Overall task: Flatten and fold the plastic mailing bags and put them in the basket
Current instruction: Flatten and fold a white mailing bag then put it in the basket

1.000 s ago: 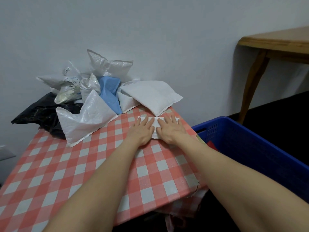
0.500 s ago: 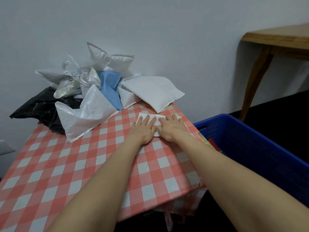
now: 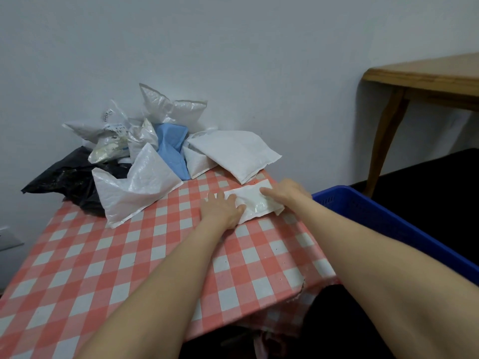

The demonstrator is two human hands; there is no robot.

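A person's left hand (image 3: 221, 211) and right hand (image 3: 285, 191), fingers straight and gripping nothing, pressed a folded white mailing bag (image 3: 255, 204) onto the checked table (image 3: 129, 255) just beside the blue basket (image 3: 388, 221), apparently to flatten it, with the heap of unfolded bags (image 3: 140, 185) farther from the basket.

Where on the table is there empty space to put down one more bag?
The checked tablecloth is bare on the near left, between the pile of mailing bags and the front edge. The back is crowded: the pile, then the folded white bag under the left hand and right hand.
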